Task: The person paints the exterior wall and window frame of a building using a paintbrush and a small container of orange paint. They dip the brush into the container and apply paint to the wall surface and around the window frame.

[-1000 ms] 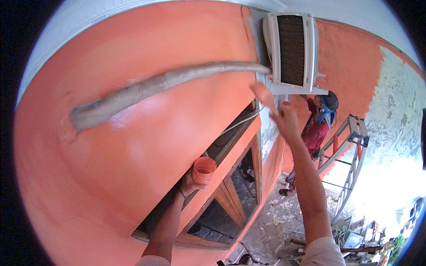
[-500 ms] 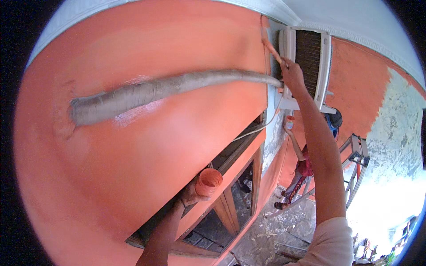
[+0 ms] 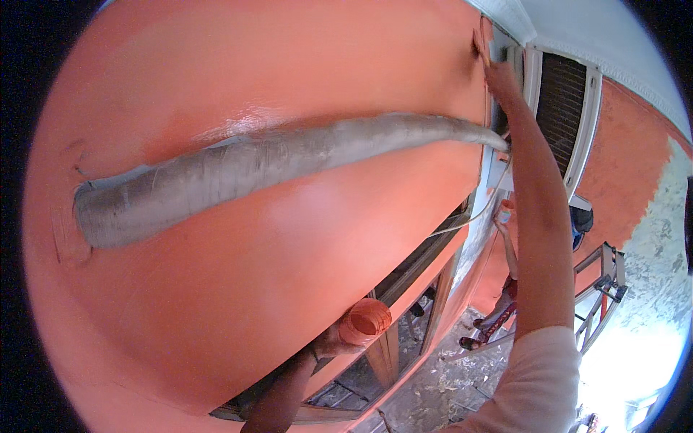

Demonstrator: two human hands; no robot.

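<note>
One round orange cup (image 3: pixel 366 322) | left grip (image 3: pixel 332 342) — curled around it | right grip (image 3: pixel 500 76) — clasping brush (image 3: pixel 478 46)

This looks like a house exterior being painted: a shiny orange wall (image 3: pixel 238 303), wooden window (image 3: pixel 384 357), air-conditioning unit (image 3: pixel 560 101), stepladder (image 3: pixel 612 261) and pale-flecked floor (image 3: pixel 433 379)

Text: none readable | labels, brands: none | numbers, signs: none

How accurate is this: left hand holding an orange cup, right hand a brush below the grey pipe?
Not below: the right hand holds the brush above the grey pipe, as the head view shows. The left hand holds an orange cup.
</note>
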